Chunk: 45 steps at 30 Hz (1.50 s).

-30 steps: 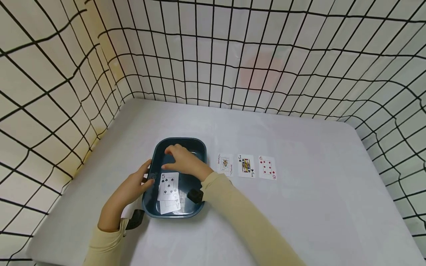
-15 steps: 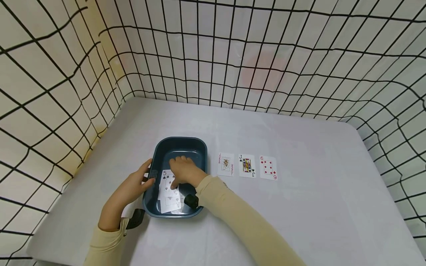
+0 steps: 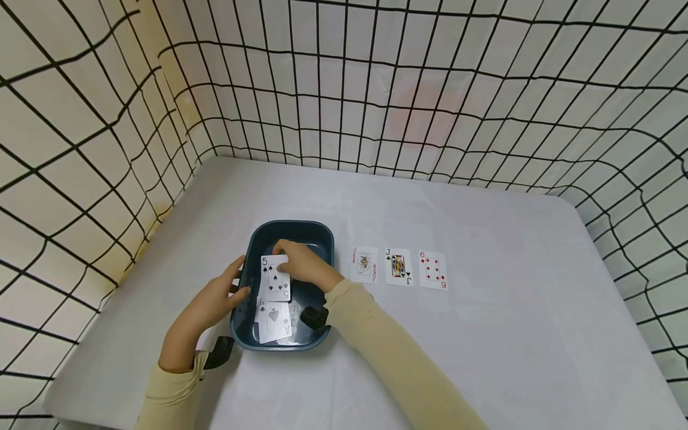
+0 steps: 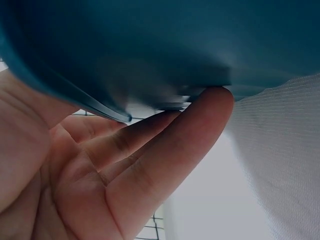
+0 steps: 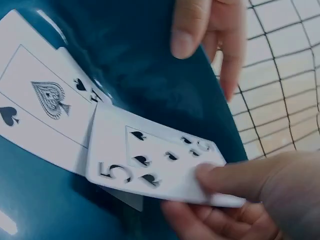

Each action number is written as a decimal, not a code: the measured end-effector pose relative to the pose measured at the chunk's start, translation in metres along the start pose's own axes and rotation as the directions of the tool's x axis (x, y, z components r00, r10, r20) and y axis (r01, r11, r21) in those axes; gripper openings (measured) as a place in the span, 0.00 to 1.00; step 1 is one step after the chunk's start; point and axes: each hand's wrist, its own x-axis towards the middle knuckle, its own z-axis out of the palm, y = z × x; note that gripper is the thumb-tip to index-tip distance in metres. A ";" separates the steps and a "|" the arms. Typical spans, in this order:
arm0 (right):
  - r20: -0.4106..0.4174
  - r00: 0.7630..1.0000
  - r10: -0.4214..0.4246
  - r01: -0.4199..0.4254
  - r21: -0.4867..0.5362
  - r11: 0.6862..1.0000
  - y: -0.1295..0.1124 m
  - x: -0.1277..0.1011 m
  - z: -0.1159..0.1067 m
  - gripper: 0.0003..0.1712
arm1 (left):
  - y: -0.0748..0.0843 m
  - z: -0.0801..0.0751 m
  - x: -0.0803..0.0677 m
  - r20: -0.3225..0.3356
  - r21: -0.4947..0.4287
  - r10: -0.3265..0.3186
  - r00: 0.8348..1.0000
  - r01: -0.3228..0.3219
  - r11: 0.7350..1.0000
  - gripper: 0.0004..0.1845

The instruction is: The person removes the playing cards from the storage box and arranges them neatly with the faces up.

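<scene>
The right hand (image 3: 301, 270) pinches the five of spades (image 3: 275, 278) by its far short edge, thumb on top and fingers beneath, lifting it face up just above the blue tray (image 3: 322, 239). The card's long axis runs toward the person. It is white, flat and unbent. Under it the ace of spades (image 3: 275, 321) lies on the tray floor. The left hand (image 3: 212, 301) grips the tray's left rim, steadying it.

head: high, looking down on table | wrists: close-up | shared: blue tray (image 3: 322, 236)
</scene>
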 end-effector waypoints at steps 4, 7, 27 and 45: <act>-0.020 0.999 -0.040 0.043 0.176 0.983 0.004 0.000 -0.008 0.14 | 0.001 0.000 -0.001 0.012 -0.001 -0.023 1.000 0.023 1.000 0.37; -0.056 0.995 -0.078 0.090 0.266 0.960 0.009 -0.003 -0.017 0.15 | 0.002 0.000 0.000 0.014 -0.001 -0.025 1.000 0.025 1.000 0.37; -0.297 0.955 0.001 0.082 0.266 0.960 0.111 -0.093 -0.123 0.20 | -0.001 0.001 0.000 -0.021 0.021 -0.005 1.000 0.006 1.000 0.37; -0.431 0.857 0.283 -0.255 0.121 0.959 0.228 -0.197 -0.177 0.21 | -0.001 0.003 0.003 -0.015 0.014 -0.013 1.000 0.013 1.000 0.37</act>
